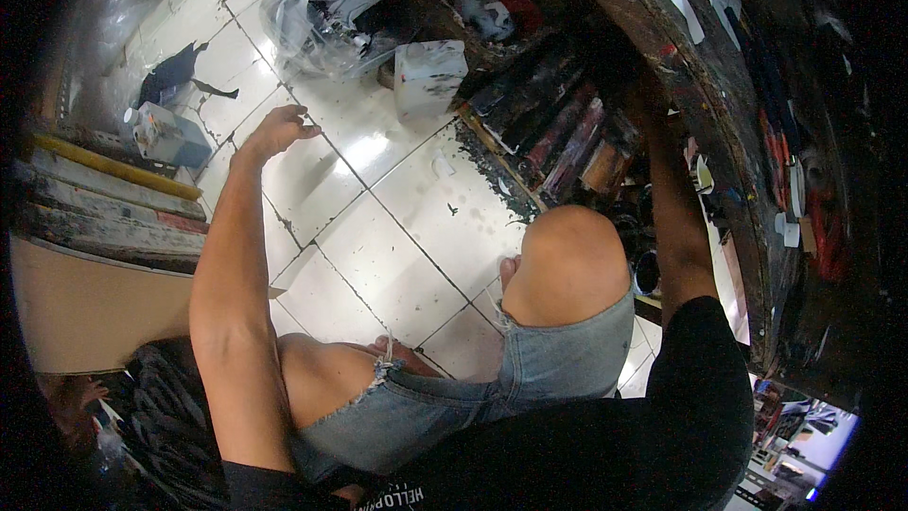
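Observation:
My left hand (283,131) is held out over the white tiled floor, its fingers loosely bent with a small gap between them and nothing visible in them. My right arm (676,208) reaches forward beneath the dark worktable edge, where deep shadow hides the hand and its fingers. Closest to that shadowed hand lies a row of dark, ink-stained long pieces (567,132), some reddish or brown, on the low level. A stained white plastic container (429,78) stands on the floor beyond my knees, between my two hands.
Plastic-wrapped waste (326,14) sits at the far side. On the left are a translucent jug (168,135), a dark cloth scrap (173,74), stacked long bars (113,191) and a cardboard sheet (104,308). The curved worktable edge (705,99) overhangs my right side. Dark crumbs (492,175) litter the tiles.

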The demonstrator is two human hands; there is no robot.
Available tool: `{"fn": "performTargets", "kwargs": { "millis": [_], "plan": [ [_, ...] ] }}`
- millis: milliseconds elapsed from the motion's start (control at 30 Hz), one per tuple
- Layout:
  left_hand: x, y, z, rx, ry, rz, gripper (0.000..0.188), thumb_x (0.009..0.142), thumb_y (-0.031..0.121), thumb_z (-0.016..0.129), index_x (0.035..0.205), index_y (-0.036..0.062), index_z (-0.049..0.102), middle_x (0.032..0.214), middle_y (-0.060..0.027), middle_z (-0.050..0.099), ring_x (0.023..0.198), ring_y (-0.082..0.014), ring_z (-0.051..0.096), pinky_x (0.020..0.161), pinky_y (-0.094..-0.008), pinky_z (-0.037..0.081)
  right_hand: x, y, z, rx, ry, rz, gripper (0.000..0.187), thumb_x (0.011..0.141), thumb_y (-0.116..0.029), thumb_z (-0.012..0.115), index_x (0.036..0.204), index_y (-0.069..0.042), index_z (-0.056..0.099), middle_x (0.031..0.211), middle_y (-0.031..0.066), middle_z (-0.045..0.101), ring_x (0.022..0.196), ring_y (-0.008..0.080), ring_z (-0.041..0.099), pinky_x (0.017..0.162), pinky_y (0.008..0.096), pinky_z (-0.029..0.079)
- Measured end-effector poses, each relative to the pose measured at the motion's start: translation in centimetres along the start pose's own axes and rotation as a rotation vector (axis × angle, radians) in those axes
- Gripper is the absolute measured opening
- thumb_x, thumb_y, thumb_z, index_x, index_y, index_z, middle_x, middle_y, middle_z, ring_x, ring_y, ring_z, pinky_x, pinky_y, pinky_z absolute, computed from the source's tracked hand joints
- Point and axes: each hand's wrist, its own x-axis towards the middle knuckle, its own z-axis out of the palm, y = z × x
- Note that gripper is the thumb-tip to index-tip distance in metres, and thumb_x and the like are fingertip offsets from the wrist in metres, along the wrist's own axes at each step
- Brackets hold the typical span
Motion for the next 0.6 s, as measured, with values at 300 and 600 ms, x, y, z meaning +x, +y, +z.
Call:
{"fn": "performTargets", "kwargs": {
  "millis": [300,600],
  "plan": [
    [1.3,-0.4,0.5,0.007,-0.034,-0.002,0.079,0.072,0.037,0.075,0.132,-0.0063,0.047,0.119,-0.0237,0.059,0.110,-0.0327,0.058,0.090,-0.0376,0.048,-3.1,4.7,-4.9,-0.109,-0.096,0.067,0.066,0.079,-0.055,0.064,0.127,-0.009,0.056,0.126,0.0198,0.056,0.114,0.0366,0.056,0.099,0.0460,0.042],
    [1.3,-0.3,0.8,0.038,-0.024,0.006,0.078,0.073,0.037,0.074,0.131,-0.0075,0.048,0.119,-0.0225,0.059,0.111,-0.0332,0.058,0.093,-0.0370,0.045,-5.7,-2.6,-2.9,-0.049,-0.140,-0.033,0.069,0.079,-0.057,0.063,0.127,-0.008,0.056,0.127,0.0223,0.055,0.116,0.0378,0.055,0.101,0.0469,0.041]
  ]
}}
